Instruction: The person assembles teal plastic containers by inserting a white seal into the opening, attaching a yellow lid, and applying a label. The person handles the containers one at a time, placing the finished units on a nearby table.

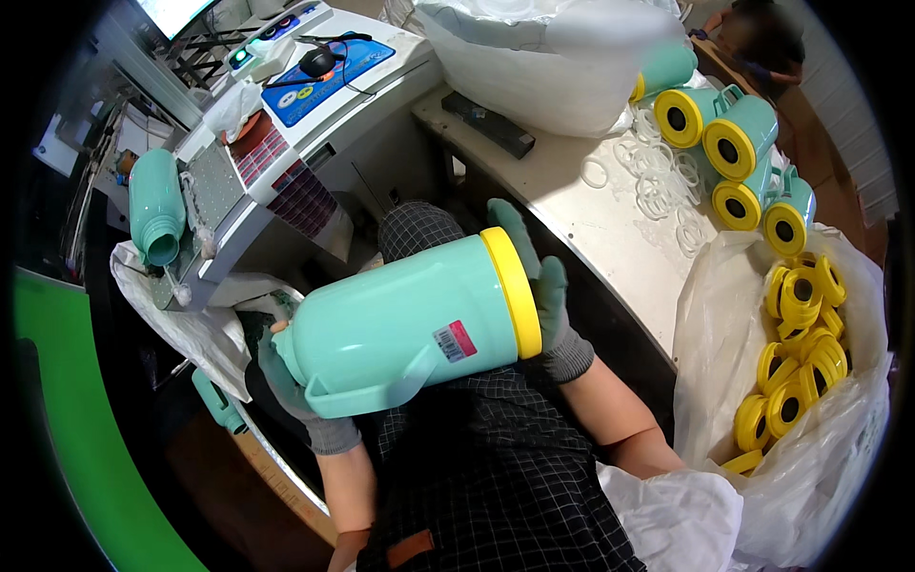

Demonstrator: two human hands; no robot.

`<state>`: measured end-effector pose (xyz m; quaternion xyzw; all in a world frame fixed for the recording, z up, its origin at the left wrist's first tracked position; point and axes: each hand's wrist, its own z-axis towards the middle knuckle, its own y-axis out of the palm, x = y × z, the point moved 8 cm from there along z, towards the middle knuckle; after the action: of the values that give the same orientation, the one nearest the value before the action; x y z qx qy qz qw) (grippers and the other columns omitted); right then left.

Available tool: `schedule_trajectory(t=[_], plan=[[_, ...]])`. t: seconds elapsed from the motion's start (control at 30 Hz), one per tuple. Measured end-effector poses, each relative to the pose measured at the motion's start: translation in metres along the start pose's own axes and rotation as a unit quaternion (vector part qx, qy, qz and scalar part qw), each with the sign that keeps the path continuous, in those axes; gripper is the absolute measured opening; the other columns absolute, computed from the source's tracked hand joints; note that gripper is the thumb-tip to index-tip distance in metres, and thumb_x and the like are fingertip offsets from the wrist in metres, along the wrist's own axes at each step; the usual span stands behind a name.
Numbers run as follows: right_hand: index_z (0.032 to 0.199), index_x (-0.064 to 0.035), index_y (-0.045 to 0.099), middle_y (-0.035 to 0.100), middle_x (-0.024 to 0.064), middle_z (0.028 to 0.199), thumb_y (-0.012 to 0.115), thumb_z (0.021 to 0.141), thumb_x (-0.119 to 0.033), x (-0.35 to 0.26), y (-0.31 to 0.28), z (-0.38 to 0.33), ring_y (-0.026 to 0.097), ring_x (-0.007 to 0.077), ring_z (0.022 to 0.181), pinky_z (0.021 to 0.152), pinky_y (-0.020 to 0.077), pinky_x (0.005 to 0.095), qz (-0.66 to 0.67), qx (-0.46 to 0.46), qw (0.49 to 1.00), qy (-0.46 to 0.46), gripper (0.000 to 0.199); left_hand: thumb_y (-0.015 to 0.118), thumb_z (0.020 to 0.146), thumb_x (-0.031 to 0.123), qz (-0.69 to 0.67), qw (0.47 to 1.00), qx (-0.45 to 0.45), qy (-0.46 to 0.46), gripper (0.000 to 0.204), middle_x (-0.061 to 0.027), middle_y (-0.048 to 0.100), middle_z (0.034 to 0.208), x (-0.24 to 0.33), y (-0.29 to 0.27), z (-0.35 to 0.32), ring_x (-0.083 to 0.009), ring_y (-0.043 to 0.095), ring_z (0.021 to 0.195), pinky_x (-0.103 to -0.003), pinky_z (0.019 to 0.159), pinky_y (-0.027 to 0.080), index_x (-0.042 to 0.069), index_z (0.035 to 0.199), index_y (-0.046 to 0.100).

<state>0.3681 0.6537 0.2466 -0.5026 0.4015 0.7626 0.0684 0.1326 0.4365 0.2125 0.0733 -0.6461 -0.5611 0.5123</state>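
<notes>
I hold the teal jug (405, 324) on its side at centre frame, above my lap. My left hand (286, 381), gloved, is closed around its narrow top end at lower left. My right hand (545, 305) presses flat against the yellow base ring (513, 291), fingers spread, not curled shut. Judgement: the ring is being seated or checked. Next calls for firm, even pressure around the ring. Finished jugs (734, 148) lie at upper right; a bag of loose yellow rings (801, 353) sits at right.
</notes>
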Motion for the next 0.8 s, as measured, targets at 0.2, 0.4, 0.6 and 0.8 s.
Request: schedule_trajectory(t=[0.2, 0.4, 0.6, 0.8], plan=[[0.169, -0.0095, 0.010, 0.012, 0.0156, 0.175, 0.023, 0.091, -0.091, -0.054, -0.029, -0.005, 0.020, 0.0295, 0.159, 0.130, 0.0151, 0.0455, 0.115, -0.041, 0.988, -0.096, 0.113, 0.047, 0.110, 0.030, -0.009, 0.998, 0.036, -0.049, 0.042, -0.0146, 0.064, 0.129, 0.024, 0.017, -0.005, -0.0269, 0.066, 0.117, -0.041, 0.100, 0.057, 0.000, 0.139, 0.053], [0.167, -0.0034, 0.011, 0.015, 0.0179, 0.174, 0.025, 0.093, -0.089, -0.022, 0.005, -0.007, 0.018, 0.0295, 0.159, 0.129, 0.0161, 0.0446, 0.003, 0.055, 0.998, -0.011, 0.114, 0.045, 0.111, 0.033, 0.144, 0.984, 0.079, 0.072, 0.035, -0.0090, 0.066, 0.125, 0.007, 0.009, 0.000, -0.0219, 0.064, 0.114, -0.040, 0.098, 0.055, 0.009, 0.133, 0.057], [0.167, -0.0050, 0.015, 0.021, 0.0147, 0.173, 0.026, 0.096, -0.084, -0.068, -0.079, 0.003, 0.019, 0.0270, 0.159, 0.130, 0.0114, 0.0436, 0.062, 0.094, 0.984, -0.137, 0.106, 0.050, 0.109, 0.034, 0.038, 0.999, 0.016, -0.006, 0.033, -0.0113, 0.061, 0.134, 0.025, 0.050, -0.012, -0.0298, 0.059, 0.125, -0.048, 0.103, 0.054, 0.018, 0.137, 0.057], [0.167, -0.0136, 0.021, 0.035, 0.0150, 0.166, 0.048, 0.095, -0.078, -0.003, -0.012, -0.013, 0.036, 0.0296, 0.152, 0.126, 0.0296, 0.0458, 0.132, 0.037, 0.990, 0.039, 0.100, 0.050, 0.109, 0.030, -0.120, 0.991, -0.048, -0.024, 0.036, -0.0186, 0.062, 0.136, 0.004, 0.041, -0.006, -0.0336, 0.064, 0.123, -0.053, 0.100, 0.057, 0.011, 0.138, 0.057]])
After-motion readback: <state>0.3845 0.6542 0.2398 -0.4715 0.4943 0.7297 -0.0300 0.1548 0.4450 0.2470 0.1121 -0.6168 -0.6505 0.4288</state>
